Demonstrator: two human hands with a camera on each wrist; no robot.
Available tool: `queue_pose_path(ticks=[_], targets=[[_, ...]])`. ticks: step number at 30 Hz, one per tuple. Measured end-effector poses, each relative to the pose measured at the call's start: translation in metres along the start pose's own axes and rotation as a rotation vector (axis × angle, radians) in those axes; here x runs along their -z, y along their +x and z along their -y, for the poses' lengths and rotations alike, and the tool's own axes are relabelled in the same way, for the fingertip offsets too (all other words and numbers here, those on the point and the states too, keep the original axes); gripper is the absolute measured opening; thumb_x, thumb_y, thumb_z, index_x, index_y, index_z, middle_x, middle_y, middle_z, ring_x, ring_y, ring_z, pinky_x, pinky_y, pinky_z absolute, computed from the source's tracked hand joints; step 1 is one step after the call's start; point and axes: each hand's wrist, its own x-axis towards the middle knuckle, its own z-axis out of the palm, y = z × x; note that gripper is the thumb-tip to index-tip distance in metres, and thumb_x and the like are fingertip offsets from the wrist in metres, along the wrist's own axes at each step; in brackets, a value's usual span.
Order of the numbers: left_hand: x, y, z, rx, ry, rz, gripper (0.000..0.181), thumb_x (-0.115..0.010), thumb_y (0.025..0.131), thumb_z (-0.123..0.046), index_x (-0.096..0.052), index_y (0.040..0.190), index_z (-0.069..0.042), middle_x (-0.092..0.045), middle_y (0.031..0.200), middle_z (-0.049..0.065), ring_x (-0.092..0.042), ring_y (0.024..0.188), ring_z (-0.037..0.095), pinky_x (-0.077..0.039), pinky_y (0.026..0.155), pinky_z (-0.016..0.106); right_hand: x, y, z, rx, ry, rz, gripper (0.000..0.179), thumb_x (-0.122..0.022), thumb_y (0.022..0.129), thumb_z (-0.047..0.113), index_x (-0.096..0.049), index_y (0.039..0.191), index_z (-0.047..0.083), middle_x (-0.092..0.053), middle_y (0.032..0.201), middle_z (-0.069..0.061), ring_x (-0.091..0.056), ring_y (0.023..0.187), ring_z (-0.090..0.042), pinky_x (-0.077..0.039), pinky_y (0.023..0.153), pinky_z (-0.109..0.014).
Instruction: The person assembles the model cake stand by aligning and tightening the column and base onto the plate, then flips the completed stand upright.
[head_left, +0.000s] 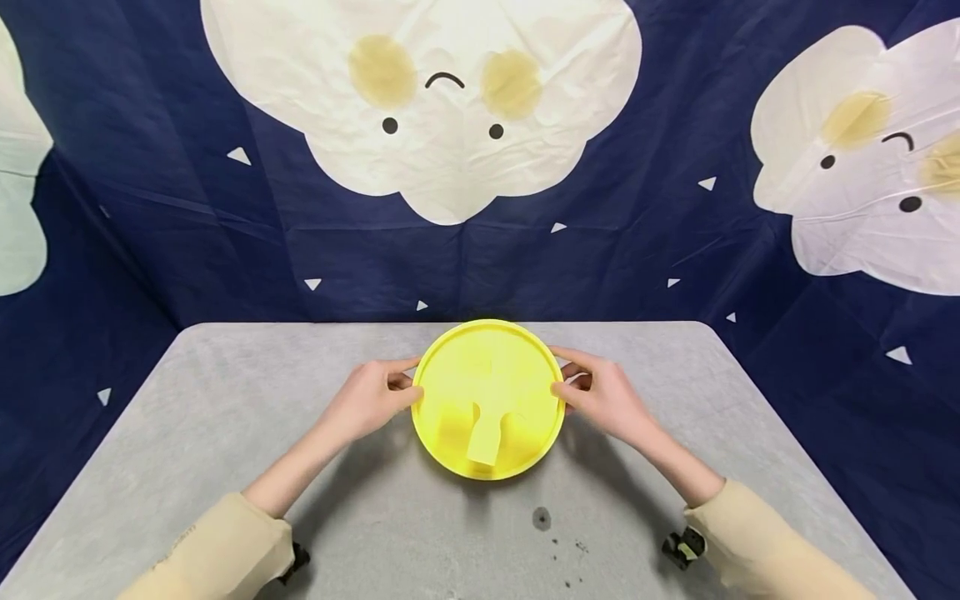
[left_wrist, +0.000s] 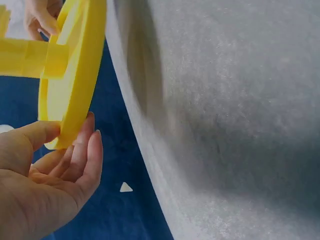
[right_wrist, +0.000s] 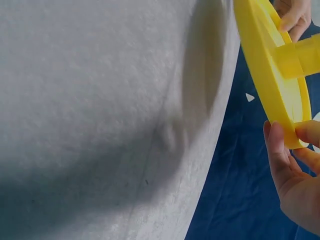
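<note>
Both hands hold up a yellow round plastic disc (head_left: 457, 375) with a raised rim, one at each side. A short post (head_left: 486, 435) sticks out from its middle, toward the person. My left hand (head_left: 377, 394) pinches the left edge, thumb over the rim on the near face and fingers behind, as the left wrist view shows of the disc (left_wrist: 87, 65). At the opposite edge my right hand (head_left: 606, 396) pinches the rim the same way, its thumb (right_wrist: 306, 131) on the near side. The disc is tilted up on edge, and its shadow falls on the table. The post's far end is cut off in both wrist views.
A grey table (head_left: 247, 383) spreads below, with a few dark spots (head_left: 542, 518) near its front. Dark blue cloth (head_left: 360, 267) with white clouds and small triangles hangs behind it and at both sides. Beige sleeves (head_left: 217, 546) cover the forearms, with a small black device (head_left: 684, 547) at the right one.
</note>
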Motion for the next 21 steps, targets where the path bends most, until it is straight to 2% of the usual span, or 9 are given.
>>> queue_pose_path(ticks=[4,9,13,19,21], targets=[[0.002,0.005,0.005,0.042,-0.125,0.034,0.055,-0.070,0.083,-0.024,-0.054,0.134,-0.014,-0.075,0.094,0.005,-0.071,0.077,0.010,-0.057,0.066,0.024,0.004,0.003,0.000,0.012,-0.005,-0.007,0.051,-0.069,0.085,0.015,-0.054,0.133,0.025,-0.070,0.095,-0.006,-0.069,0.068,-0.022,-0.059,0.057,-0.034],[0.004,0.013,0.007,0.053,-0.211,0.023,0.055,-0.074,0.081,-0.025,-0.057,0.132,-0.015,-0.074,0.101,0.008,-0.072,0.085,0.013,-0.060,0.076,0.029,0.008,0.008,-0.002,0.035,0.015,-0.030,0.050,-0.071,0.084,0.015,-0.056,0.131,0.024,-0.071,0.095,-0.007,-0.070,0.070,-0.021,-0.059,0.057,-0.032],[0.004,0.020,0.009,0.069,-0.217,-0.019,0.050,-0.077,0.078,-0.028,-0.063,0.125,-0.015,-0.074,0.103,0.007,-0.071,0.091,0.015,-0.059,0.079,0.029,0.009,0.013,-0.002,0.042,0.043,-0.055,0.047,-0.072,0.083,0.013,-0.059,0.127,0.023,-0.071,0.094,-0.007,-0.070,0.072,-0.015,-0.059,0.058,-0.028],[0.005,0.027,0.008,0.096,-0.182,-0.069,0.043,-0.078,0.076,-0.030,-0.068,0.117,-0.018,-0.074,0.102,0.002,-0.070,0.098,0.015,-0.057,0.084,0.032,0.011,0.019,-0.001,0.081,0.066,-0.081,0.044,-0.073,0.081,0.012,-0.062,0.123,0.018,-0.071,0.094,-0.011,-0.071,0.075,-0.019,-0.059,0.059,-0.027],[0.005,0.028,0.008,0.085,-0.183,-0.080,0.043,-0.078,0.077,-0.030,-0.068,0.116,-0.017,-0.074,0.102,0.002,-0.070,0.098,0.015,-0.057,0.084,0.033,0.012,0.021,-0.002,0.104,0.062,-0.094,0.044,-0.073,0.081,0.012,-0.062,0.123,0.018,-0.071,0.094,-0.012,-0.071,0.075,-0.019,-0.059,0.059,-0.027]])
